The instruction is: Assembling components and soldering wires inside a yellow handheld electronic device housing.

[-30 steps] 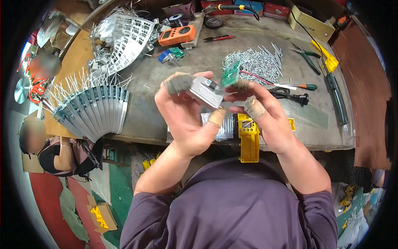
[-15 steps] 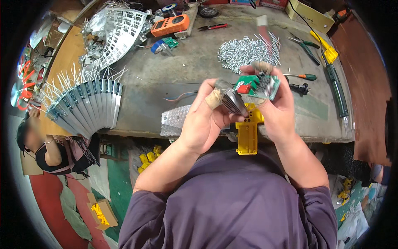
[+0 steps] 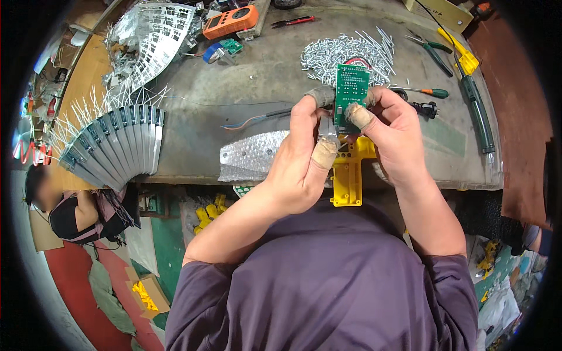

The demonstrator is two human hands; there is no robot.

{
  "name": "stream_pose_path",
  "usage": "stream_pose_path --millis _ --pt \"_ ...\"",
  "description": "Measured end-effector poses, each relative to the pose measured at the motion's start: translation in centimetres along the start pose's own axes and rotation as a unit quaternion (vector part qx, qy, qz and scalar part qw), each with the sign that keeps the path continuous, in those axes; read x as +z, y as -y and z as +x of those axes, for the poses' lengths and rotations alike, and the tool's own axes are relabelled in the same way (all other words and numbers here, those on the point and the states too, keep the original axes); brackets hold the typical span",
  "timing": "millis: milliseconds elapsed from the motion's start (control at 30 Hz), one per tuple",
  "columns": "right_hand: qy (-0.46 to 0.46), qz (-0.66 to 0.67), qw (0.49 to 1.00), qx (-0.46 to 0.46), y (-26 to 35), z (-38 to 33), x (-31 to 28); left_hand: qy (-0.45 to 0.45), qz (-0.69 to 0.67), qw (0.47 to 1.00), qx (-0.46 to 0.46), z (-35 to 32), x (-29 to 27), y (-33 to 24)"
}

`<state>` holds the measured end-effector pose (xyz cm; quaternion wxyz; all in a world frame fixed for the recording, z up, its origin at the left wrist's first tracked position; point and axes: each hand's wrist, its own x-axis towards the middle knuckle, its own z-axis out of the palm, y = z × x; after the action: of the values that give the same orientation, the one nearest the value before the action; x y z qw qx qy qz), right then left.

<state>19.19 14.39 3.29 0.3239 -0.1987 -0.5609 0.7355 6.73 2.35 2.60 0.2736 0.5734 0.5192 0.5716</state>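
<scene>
A green circuit board (image 3: 352, 82) stands nearly upright between my hands, its printed, soldered face toward me. My right hand (image 3: 398, 131) is closed on it, the wrapped thumb pressing the lower part of the board. My left hand (image 3: 298, 158) is closed at the board's left edge around a finned metal piece, now mostly hidden by the fingers. Tan wrapping covers several fingertips. Below the hands, a yellow plastic housing (image 3: 348, 184) juts over the table's front edge. Bubble wrap (image 3: 252, 155) and a dark cable (image 3: 275, 114) with bared coloured wires lie left of them.
Behind the board spreads a pile of screws (image 3: 319, 58). Pliers (image 3: 433, 55), a screwdriver (image 3: 430, 92) and a green soldering iron (image 3: 477, 117) lie to the right. Metal strips with wires (image 3: 120, 143) fan out at left. An orange meter (image 3: 230, 21) sits far back; a person (image 3: 73, 213) is at left.
The circuit board has turned from its component side to its soldered face and now stands upright. My left hand has come up against it, and the finned metal piece is mostly covered.
</scene>
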Motion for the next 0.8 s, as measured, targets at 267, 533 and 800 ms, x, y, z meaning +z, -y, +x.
stream_pose_path --millis 267,533,800 --pt "-0.01 0.036 0.999 -0.009 -0.7 -0.3 0.5 -0.048 -0.006 0.998 0.051 -0.4 1.0 1.0" --pt "-0.016 -0.022 1.0 -0.006 0.7 1.5 -2.7 -0.045 0.075 0.991 0.096 -0.1 0.6 0.9" --pt "0.093 -0.16 0.98 -0.067 5.0 2.4 -2.8 0.051 0.234 0.971 0.019 -0.4 0.8 -0.2"
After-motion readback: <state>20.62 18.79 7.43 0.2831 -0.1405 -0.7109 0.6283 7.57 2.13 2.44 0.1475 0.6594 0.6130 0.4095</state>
